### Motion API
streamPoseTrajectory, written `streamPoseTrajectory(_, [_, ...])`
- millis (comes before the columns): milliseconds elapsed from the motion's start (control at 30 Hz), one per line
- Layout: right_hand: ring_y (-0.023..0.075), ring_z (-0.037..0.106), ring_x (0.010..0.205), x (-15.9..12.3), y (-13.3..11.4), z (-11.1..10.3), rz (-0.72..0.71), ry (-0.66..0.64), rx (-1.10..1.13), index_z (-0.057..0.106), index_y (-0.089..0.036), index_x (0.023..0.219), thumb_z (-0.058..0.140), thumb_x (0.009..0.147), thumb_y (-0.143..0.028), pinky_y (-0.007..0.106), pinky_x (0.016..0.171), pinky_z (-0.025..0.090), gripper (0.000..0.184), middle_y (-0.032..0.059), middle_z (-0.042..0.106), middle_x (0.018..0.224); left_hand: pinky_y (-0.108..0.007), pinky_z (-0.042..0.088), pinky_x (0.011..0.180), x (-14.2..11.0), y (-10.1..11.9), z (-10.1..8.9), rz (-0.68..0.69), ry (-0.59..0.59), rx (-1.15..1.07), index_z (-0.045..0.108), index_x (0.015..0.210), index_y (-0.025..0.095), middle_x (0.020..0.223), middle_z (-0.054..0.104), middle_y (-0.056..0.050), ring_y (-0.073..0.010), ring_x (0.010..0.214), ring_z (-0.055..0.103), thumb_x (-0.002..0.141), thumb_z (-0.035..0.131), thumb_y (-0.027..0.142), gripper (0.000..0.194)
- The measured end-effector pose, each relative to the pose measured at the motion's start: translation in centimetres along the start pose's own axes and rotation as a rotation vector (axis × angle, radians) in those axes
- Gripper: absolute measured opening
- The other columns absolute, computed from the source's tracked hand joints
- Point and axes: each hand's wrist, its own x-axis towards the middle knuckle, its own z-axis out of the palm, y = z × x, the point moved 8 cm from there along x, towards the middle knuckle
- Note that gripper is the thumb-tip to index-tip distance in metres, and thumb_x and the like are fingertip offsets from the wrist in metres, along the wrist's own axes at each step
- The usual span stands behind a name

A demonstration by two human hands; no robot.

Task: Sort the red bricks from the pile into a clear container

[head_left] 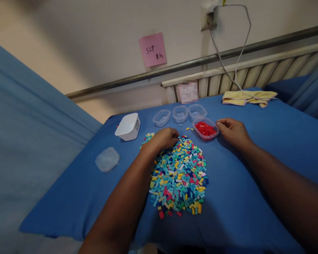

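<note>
A wide pile of small toy building bricks [178,173] in blue, teal, yellow, pink and white lies on the blue cloth. My left hand [165,138] reaches into its far edge, fingers curled down and pressed together. Whatever is between those fingertips is hidden. To the right of the pile, a clear plastic container [216,134] holds red bricks [205,128]. My right hand [234,133] is closed at its right rim, thumb and fingers pinched against the edge.
Three clear containers, left [161,118], middle [180,114] and right [197,111], stand at the back. A white tub [128,127] and a translucent lid [107,159] are on the left. A yellow cloth [247,98] and white cable [235,83] lie back right, by the radiator [265,68].
</note>
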Motion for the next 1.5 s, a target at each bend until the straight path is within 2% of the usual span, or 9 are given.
streamPoseTrajectory(100, [0.0288,0.078,0.086,0.0,0.1,0.0,-0.011,-0.003,-0.007,0.082,-0.025,0.098,0.067,0.09,-0.048,0.042,0.08,0.06,0.029,0.0072,0.085,0.094,-0.03,0.054,0.079,-0.6,-1.2,-0.4,-0.026,0.044,0.041,0.084,0.119,0.021,0.11,0.084,-0.007,-0.0233,0.091,0.075,0.092,0.063,0.019,0.033])
streamPoseTrajectory(267, [0.0279,0.077,0.085,0.0,0.1,0.0,-0.007,-0.002,-0.008,0.082,-0.024,0.098,0.066,0.09,-0.048,0.041,0.082,0.06,0.03,0.0067,0.085,0.094,-0.032,0.056,0.095,-1.4,-2.5,-1.0,-0.109,0.143,0.083,0.081,0.132,0.023,0.126,0.081,-0.01,-0.0271,0.113,0.075,0.094,0.06,0.016,0.044])
streamPoseTrajectory(500, [0.0278,0.077,0.083,-0.1,0.1,-0.1,0.013,-0.006,-0.022,0.083,-0.024,0.099,0.066,0.09,-0.048,0.041,0.079,0.059,0.031,0.007,0.085,0.093,-0.033,0.056,0.093,-0.9,0.0,-0.6,0.029,0.087,0.185,0.083,0.129,0.026,0.129,0.079,-0.011,-0.0291,0.114,0.074,0.099,0.059,0.025,0.038])
streamPoseTrajectory(700, [0.0271,0.077,0.084,-0.1,0.1,0.0,0.001,-0.013,-0.016,0.083,-0.024,0.1,0.067,0.091,-0.046,0.041,0.082,0.059,0.029,0.0067,0.085,0.095,-0.034,0.052,0.078,-0.4,-0.2,-0.3,-0.04,0.037,0.241,0.083,0.116,0.021,0.12,0.079,-0.013,-0.0297,0.103,0.074,0.097,0.061,0.025,0.03])
streamPoseTrajectory(900, [0.027,0.077,0.085,-0.2,0.0,-0.2,0.008,-0.016,-0.038,0.083,-0.024,0.1,0.067,0.092,-0.046,0.04,0.083,0.059,0.029,0.0068,0.085,0.095,-0.034,0.05,0.081,-0.7,0.1,-0.7,0.045,0.064,0.265,0.081,0.114,0.019,0.12,0.078,-0.012,-0.0291,0.106,0.072,0.092,0.067,0.025,0.027])
streamPoseTrajectory(1100, [0.0271,0.077,0.085,-0.1,0.0,-0.2,0.004,-0.01,-0.035,0.084,-0.023,0.101,0.069,0.093,-0.045,0.04,0.082,0.06,0.028,0.0071,0.085,0.095,-0.034,0.043,0.069,-0.8,0.2,-0.8,0.038,0.04,0.238,0.078,0.111,0.022,0.112,0.081,-0.008,-0.0262,0.096,0.073,0.091,0.066,0.025,0.024])
streamPoseTrajectory(1333, [0.0248,0.075,0.078,-0.3,-0.5,-0.5,-0.013,0.021,0.095,0.081,-0.022,0.096,0.067,0.098,-0.058,0.035,0.069,0.057,0.039,0.008,0.082,0.089,-0.035,0.033,0.062,-1.2,0.4,-0.8,0.009,0.017,0.234,0.074,0.111,0.023,0.106,0.081,-0.006,-0.0249,0.087,0.071,0.092,0.062,0.027,0.022])
streamPoseTrajectory(1500, [0.0228,0.072,0.075,-0.7,-1.5,0.1,-0.023,-0.04,0.171,0.08,-0.021,0.103,0.076,0.092,-0.063,0.034,0.067,0.058,0.043,0.007,0.08,0.086,-0.034,0.033,0.062,-1.3,0.2,-0.6,0.005,0.024,0.187,0.073,0.109,0.024,0.103,0.08,-0.005,-0.0244,0.085,0.07,0.09,0.061,0.024,0.022])
